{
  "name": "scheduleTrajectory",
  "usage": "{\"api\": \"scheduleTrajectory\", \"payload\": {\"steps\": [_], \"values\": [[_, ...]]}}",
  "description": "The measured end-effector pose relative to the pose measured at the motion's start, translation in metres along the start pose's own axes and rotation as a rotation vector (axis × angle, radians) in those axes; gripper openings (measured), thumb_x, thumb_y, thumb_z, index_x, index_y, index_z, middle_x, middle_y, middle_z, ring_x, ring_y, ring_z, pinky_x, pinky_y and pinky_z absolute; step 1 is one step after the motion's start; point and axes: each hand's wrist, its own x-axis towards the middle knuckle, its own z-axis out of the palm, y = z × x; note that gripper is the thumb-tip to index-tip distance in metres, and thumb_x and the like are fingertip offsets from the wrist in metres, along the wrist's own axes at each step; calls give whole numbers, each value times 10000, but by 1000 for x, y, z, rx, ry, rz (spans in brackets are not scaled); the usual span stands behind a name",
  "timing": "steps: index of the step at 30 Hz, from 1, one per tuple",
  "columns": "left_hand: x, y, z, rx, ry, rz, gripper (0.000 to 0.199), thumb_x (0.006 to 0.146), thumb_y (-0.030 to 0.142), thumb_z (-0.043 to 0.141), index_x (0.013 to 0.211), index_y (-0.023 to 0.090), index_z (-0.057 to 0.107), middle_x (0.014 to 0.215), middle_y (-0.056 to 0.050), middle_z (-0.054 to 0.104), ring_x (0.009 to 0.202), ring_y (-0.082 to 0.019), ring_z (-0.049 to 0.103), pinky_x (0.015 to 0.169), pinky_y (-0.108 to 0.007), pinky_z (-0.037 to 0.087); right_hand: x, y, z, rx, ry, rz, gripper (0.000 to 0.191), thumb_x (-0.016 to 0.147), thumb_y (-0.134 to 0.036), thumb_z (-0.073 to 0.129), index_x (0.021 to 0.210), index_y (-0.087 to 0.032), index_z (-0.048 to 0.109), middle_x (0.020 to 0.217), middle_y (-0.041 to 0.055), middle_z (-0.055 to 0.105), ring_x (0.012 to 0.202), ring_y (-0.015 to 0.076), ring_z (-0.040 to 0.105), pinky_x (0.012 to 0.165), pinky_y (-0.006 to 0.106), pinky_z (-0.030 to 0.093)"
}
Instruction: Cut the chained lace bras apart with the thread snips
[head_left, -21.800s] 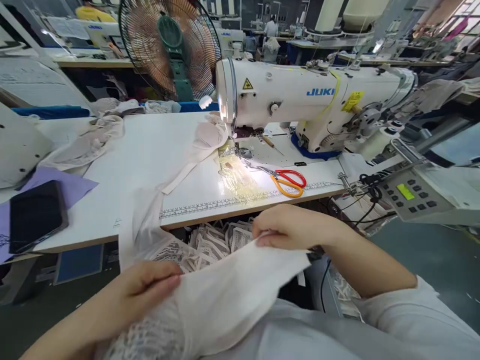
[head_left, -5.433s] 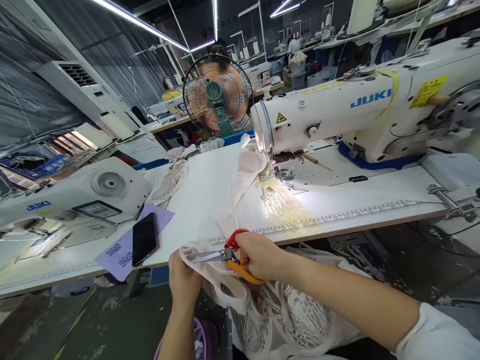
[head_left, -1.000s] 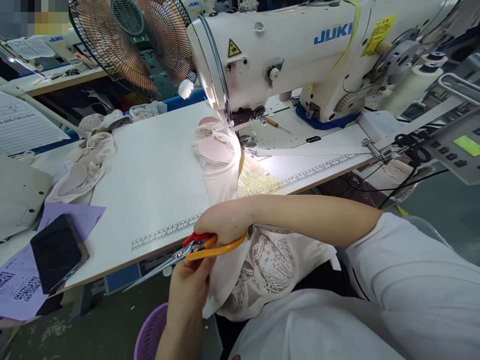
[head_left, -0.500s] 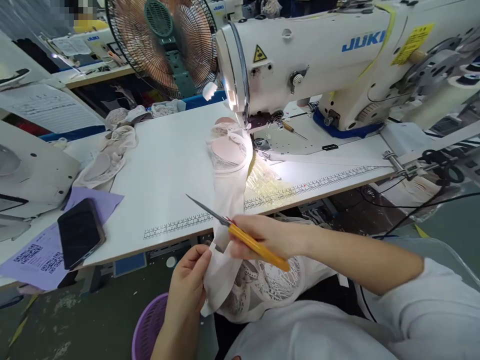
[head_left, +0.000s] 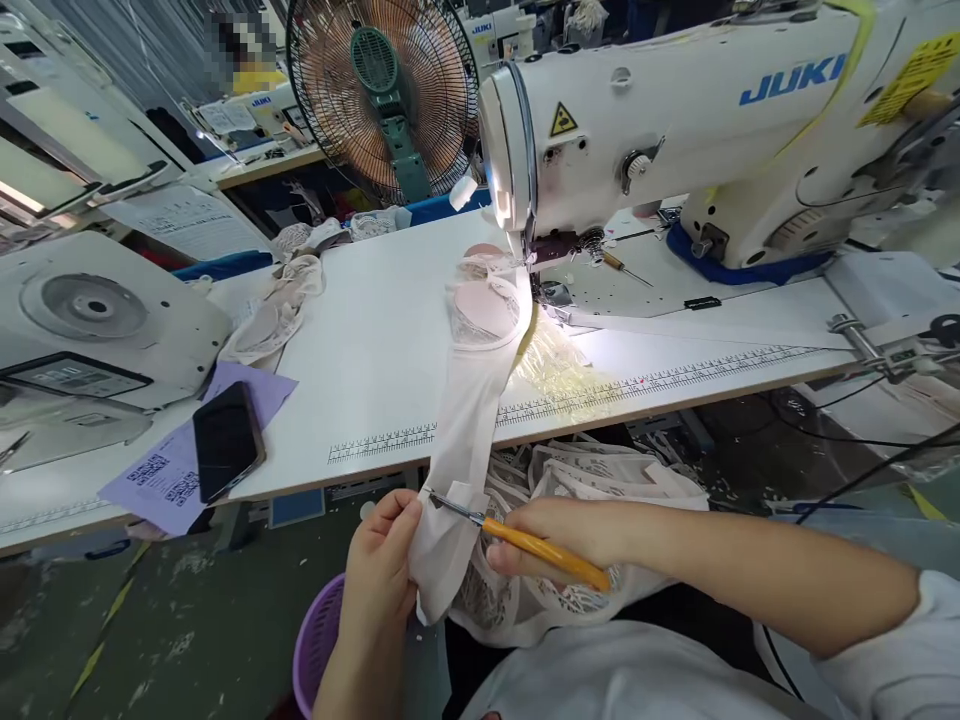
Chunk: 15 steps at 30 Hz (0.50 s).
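Observation:
My left hand (head_left: 388,550) pinches the edge of a pale pink bra (head_left: 474,400) between thumb and fingers, just below the table's front edge. The bra runs up across the table, its padded cup lying by the needle of the sewing machine (head_left: 652,110). My right hand (head_left: 551,540) is closed on the orange handle of scissors (head_left: 547,550). Their metal blades lie on the bra fabric, tips close to my left fingertips. Whether the blades cut the fabric I cannot tell. More pale lace bras (head_left: 600,480) are heaped over my lap, partly hidden by my right arm.
A black phone (head_left: 227,442) lies on a purple paper (head_left: 161,475) at the left. Behind the table stands a fan (head_left: 375,60). A small wooden-handled tool (head_left: 615,262) rests on the machine bed. A purple basket (head_left: 315,635) is on the floor.
The scissors have swung down from above, pointing up and left, to lie with their tips at the fabric beside my left hand. My left hand keeps its hold. The view has turned left.

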Motion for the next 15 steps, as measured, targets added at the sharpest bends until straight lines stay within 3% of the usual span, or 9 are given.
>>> {"api": "scheduleTrajectory", "payload": {"steps": [5, 15], "values": [[0, 2, 1, 5, 21, 7, 294, 513, 375, 736, 532, 173, 523, 438, 59, 503, 386, -69, 392, 380, -174, 305, 4, -5, -5, -189, 61, 20, 449, 800, -600, 359, 699, -185, 496, 604, -4, 501, 519, 122, 442, 473, 245, 354], [-1, 2, 2, -10, 33, 33, 296, 511, 367, 730, 520, 178, 502, 415, 74, 469, 365, -58, 355, 363, -163, 282, 5, -11, -4, -219, 121, 71, 448, 777, -604, 397, 707, -183, 534, 611, 14, 528, 518, 137, 464, 457, 247, 348]]}}
